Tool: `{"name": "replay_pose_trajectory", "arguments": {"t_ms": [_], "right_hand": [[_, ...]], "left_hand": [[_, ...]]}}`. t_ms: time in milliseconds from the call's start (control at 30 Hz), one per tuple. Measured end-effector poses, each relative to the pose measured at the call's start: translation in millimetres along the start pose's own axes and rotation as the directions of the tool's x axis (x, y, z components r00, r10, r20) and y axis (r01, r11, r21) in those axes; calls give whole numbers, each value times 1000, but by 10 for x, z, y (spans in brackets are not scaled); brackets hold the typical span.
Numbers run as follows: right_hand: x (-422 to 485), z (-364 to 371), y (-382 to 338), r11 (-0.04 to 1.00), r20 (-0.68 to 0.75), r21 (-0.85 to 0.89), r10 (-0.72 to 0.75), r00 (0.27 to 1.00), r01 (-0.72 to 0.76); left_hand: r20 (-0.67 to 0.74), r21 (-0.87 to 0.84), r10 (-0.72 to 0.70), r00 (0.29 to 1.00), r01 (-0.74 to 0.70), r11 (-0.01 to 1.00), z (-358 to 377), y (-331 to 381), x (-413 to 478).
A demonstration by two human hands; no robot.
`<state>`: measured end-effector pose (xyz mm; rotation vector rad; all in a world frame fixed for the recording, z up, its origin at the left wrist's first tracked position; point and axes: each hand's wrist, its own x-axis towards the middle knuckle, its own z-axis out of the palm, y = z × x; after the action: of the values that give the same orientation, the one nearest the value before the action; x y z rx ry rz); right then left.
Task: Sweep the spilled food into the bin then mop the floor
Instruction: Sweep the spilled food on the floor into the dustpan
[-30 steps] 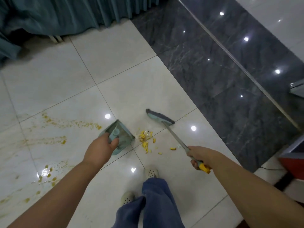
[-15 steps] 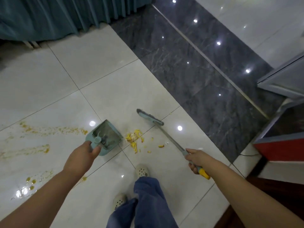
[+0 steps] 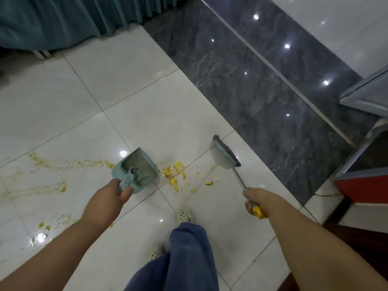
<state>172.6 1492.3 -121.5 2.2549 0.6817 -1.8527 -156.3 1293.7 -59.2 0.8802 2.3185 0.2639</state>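
A white tiled floor (image 3: 147, 114) is shown, with dark marble (image 3: 252, 91) to the right. Sweeping is in hand: one dustpan (image 3: 138, 164) is gripped by the left hand (image 3: 111, 196), one broom (image 3: 224, 153) by the right hand (image 3: 258, 199). The spilled food (image 3: 174, 172), perhaps a dozen yellow scraps, lies between them; a leftward stroke into the pan is needed.

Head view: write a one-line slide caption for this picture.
The left hand holds a dustpan beside yellow food scraps while the right hand grips a broom.
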Motion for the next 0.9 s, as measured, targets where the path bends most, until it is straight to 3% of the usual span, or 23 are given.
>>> {"name": "replay_pose_trajectory", "arguments": {"t_ms": [233, 400, 700, 900], "right_hand": [[-427, 362, 869, 997, 69, -8, 83, 994, -83], [-684, 629, 1344, 990, 147, 95, 93, 985, -108], [-980, 550, 1906, 943, 76, 332, -2, 997, -23], [-864, 794, 1976, 932, 95, 343, 87, 992, -115]], "left_hand": [[-44, 16, 56, 997, -55, 998, -41, -288, -430], [-39, 34, 83, 996, -81, 996, -45, -602, -765], [-50, -20, 88, 995, -89, 996, -176, -1039, -1145], [-34, -44, 66, 997, -68, 997, -230, -1269, -1363]]}}
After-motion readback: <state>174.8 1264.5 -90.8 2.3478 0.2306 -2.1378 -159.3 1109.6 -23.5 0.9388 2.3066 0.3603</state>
